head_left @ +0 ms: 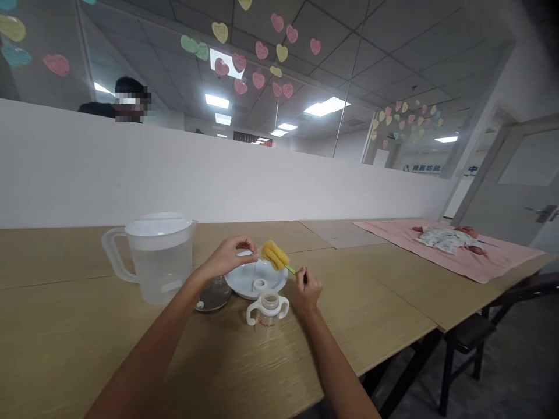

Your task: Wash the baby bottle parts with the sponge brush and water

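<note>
A yellow sponge brush (pixel 275 256) is held tilted above the bowl (pixel 278 283), its green handle (pixel 291 269) gripped in the curled right hand (pixel 309 289). By the left hand (pixel 229 256), its fingers drawn to a narrow pinch over the bowl's left side, a small clear piece (pixel 258 252) seems to be held at the sponge's tip; its form is too faint to be told, and whether it is touched by the sponge cannot be made out. A white ring (pixel 260 288) is contained in the bowl. In front of the bowl, a two-handled cup (pixel 266 322) is stood upright, its mouth uncovered. To the left of the bowl, a clear dish (pixel 212 297) and, beyond it, a lidded jug (pixel 161 262) are set.

The step in hand is judged to be the working of the sponge against the clear piece. For good results, the piece should be pinched lightly by its edge, and the sponge lined up with it and turned slowly rather than forced at a slant. Both are best held low over the bowl, so that drips are caught. The cup could be tipped by a careless sweep.
</note>
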Motion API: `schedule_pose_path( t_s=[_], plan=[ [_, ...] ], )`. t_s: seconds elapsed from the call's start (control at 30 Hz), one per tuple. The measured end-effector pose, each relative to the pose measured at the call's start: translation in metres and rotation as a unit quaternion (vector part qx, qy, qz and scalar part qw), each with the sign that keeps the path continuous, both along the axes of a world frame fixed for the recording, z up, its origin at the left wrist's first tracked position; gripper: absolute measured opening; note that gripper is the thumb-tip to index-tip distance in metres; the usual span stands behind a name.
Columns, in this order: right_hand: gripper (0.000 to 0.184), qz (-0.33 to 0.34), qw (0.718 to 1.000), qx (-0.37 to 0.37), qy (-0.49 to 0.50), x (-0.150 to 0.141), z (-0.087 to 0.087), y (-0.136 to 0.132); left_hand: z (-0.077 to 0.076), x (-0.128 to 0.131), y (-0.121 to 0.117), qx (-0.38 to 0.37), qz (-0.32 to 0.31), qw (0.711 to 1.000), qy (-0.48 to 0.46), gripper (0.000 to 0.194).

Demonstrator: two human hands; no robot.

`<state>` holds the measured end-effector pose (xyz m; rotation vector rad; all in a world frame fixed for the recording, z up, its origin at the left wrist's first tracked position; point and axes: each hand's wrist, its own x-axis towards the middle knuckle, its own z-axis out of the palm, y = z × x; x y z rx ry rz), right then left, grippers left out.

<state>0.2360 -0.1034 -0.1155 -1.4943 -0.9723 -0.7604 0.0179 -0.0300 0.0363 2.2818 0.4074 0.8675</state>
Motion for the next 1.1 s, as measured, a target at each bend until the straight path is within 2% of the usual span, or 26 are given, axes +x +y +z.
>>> schedule_pose_path(
  t_s=[0.27,0.43,0.57,0.73,0.8,0.9,1.1],
  plan=[
    [0.044,-0.023,0.997,0.034,0.061,0.0019,0.0042,-0.0013,-0.0011,0.0002,-0.0008,0.01,0.046,0.999,-0.001,0.018],
    [0.043,0.024,0.999,0.002,0.031,-0.003,0.0064,-0.0032,-0.0009,0.0011,-0.002,0.015,0.046,0.999,-0.008,0.019],
    [0.042,0.023,0.997,0.036,0.063,-0.0036,0.0071,-0.0034,-0.0023,0.0008,0.0015,0.014,0.044,0.999,-0.014,0.02],
    [0.04,0.05,0.999,0.015,0.011,-0.0037,0.0062,-0.0036,-0.0011,0.0009,0.0008,0.001,0.055,0.998,-0.021,0.02],
    [0.041,0.049,0.998,0.032,0.02,-0.0036,0.006,-0.0038,-0.0004,0.001,0.0005,-0.007,0.061,0.998,-0.031,0.021],
    [0.041,0.041,0.998,0.048,0.03,-0.0023,0.0062,-0.0039,-0.0001,0.0008,0.0014,-0.033,0.048,0.997,-0.052,0.023],
    [0.043,0.005,0.999,0.032,0.044,-0.0005,0.0084,-0.0026,0.001,-0.0013,0.004,-0.092,-0.01,0.99,-0.108,0.029]
  ],
)
